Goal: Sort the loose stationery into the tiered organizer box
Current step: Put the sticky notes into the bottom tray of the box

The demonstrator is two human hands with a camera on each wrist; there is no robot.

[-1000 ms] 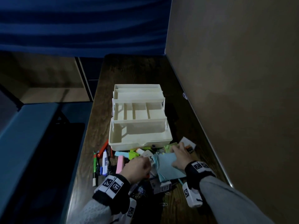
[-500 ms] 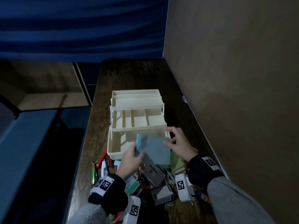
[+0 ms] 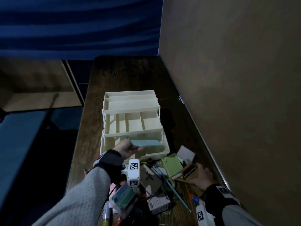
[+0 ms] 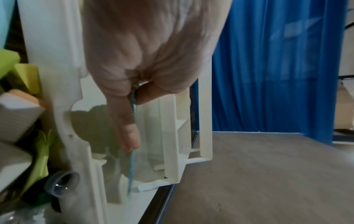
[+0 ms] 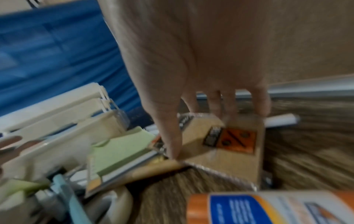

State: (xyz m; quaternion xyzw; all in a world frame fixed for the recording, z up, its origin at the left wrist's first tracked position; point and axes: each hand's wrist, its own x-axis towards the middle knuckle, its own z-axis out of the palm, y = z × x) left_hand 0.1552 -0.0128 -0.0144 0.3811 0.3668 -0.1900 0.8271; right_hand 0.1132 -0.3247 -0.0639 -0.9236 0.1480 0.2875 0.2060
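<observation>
The cream tiered organizer (image 3: 166,150) stands open in the middle of the wooden table, its trays stepped back. My left hand (image 3: 123,148) pinches a light blue paper pad (image 3: 146,142) by its corner and holds it flat over the bottom tray. In the left wrist view thumb and finger of that hand (image 4: 138,94) clamp the pad's thin edge (image 4: 132,166) inside the organizer (image 4: 205,106). My right hand (image 3: 202,176) lies with straight fingers on a brown envelope pack (image 3: 189,171) at the right of the pile. The right wrist view shows this hand (image 5: 214,128) spanning the pack (image 5: 229,159).
Loose stationery lies in front of the organizer: a green notepad (image 3: 172,163), a small white box (image 3: 185,152), a light blue pen (image 3: 172,188), a clear case (image 3: 123,198) and a glue bottle (image 5: 268,207). A tan wall (image 3: 228,79) borders the table on the right.
The left hand carried the blue pad from above the pile into the bottom tray. The right hand let go of the pad and dropped back to the brown envelope pack.
</observation>
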